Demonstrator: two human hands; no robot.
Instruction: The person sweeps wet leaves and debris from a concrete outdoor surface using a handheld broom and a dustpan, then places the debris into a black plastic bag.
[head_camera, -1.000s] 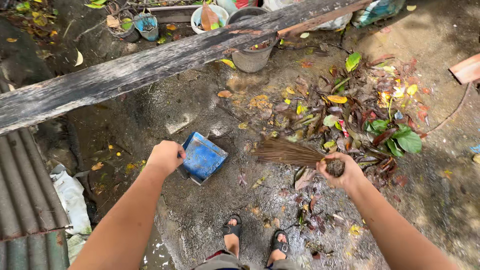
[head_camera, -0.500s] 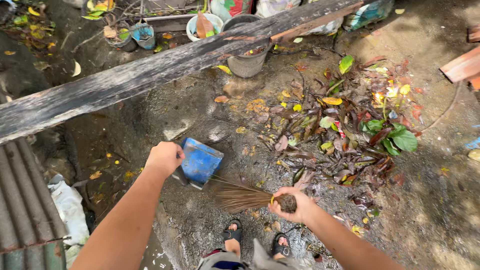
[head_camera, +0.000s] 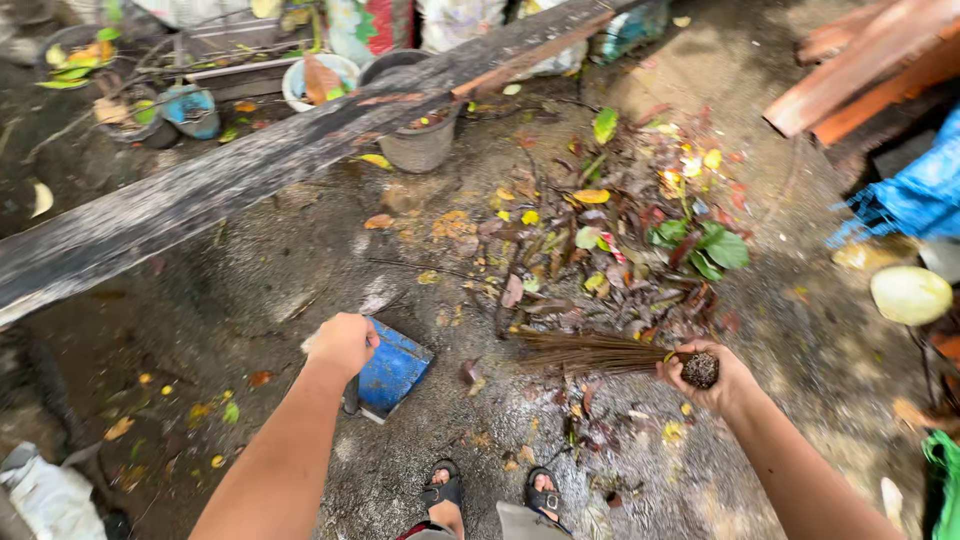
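Blue dustpan (head_camera: 392, 368) sits empty on wet ground, left hand (head_camera: 343, 343) clamped on it; right hand (head_camera: 706, 372) grips broom (head_camera: 600, 353). Leaf pile (head_camera: 625, 245) beyond, unswept.

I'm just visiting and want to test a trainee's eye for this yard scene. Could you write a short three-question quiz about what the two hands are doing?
1. True or false: the left hand holds a blue dustpan on the ground.
2. What does the right hand grip? A) a metal rake B) a stick broom C) a bucket
3. Fill in: the pile of leaves lies on the wet ground, beyond the broom's ____.

Key
1. True.
2. B, the stick broom, held at its bound end.
3. Bristles; they point left toward the dustpan, with the pile just behind them.
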